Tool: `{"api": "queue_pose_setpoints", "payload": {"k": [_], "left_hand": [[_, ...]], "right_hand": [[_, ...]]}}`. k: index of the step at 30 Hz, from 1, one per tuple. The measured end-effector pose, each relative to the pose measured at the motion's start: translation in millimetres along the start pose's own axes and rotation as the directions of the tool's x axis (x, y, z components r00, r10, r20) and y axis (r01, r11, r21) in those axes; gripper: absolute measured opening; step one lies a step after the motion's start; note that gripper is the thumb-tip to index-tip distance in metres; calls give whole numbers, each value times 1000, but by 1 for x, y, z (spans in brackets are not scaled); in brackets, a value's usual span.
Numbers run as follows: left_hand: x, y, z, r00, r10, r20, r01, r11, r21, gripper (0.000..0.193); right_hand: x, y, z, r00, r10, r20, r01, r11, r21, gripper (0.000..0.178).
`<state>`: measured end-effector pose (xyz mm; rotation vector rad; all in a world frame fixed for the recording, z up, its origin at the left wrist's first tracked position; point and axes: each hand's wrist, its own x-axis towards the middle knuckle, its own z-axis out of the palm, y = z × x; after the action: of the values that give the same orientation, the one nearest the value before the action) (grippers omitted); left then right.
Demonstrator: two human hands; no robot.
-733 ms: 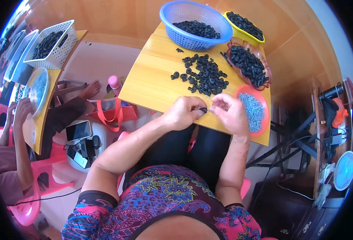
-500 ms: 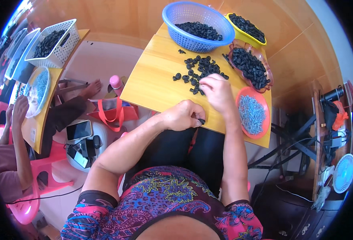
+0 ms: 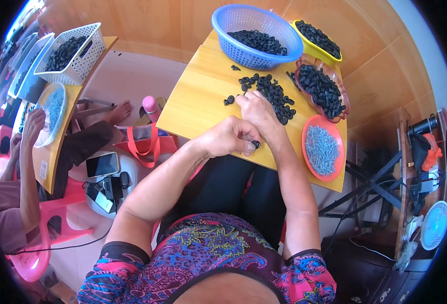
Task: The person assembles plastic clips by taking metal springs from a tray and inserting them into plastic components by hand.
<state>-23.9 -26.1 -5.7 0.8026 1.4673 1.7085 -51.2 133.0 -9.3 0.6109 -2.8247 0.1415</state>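
Observation:
My left hand [image 3: 229, 138] is closed at the table's near edge, pinching a small round black plastic part [image 3: 255, 144] between thumb and fingertips. Just beyond it, my right hand [image 3: 256, 110] reaches over the left side of a loose pile of black parts [image 3: 271, 93]. Its fingers are curled down toward the tabletop, and whatever they may grip is hidden beneath them. My right wrist passes close beside my left fingers. A red-orange plate [image 3: 338, 159] of small silvery screw-like pieces sits right of my right forearm.
On the yellow table [image 3: 190, 104] stand a blue basket [image 3: 256, 60], a yellow basin [image 3: 309, 46] and a scalloped reddish tray [image 3: 346, 96], all holding black parts. At left, another person's hand [image 3: 32, 125] works beside a white basket [image 3: 89, 58]. A red bag [image 3: 165, 144] lies below.
My right hand has shifted left, to the pile's left side, and the black parts are spread differently, more to the right. My left hand keeps its pinch on the black part.

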Motion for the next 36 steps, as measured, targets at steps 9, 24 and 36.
{"api": "queue_pose_setpoints", "payload": {"k": [9, 24, 36], "left_hand": [[4, 1, 5, 990, -19, -140, -41, 909, -416, 9], [6, 2, 13, 986, -25, -167, -61, 871, -488, 16], [5, 1, 13, 963, 49, -266, -111, 968, -225, 8]], "right_hand": [[-69, 8, -38, 861, 492, 131, -284, 250, 926, 16], [-100, -43, -62, 804, 593, 44, -131, 103, 986, 10], [-95, -36, -62, 842, 506, 186, -262, 83, 962, 5]]}}
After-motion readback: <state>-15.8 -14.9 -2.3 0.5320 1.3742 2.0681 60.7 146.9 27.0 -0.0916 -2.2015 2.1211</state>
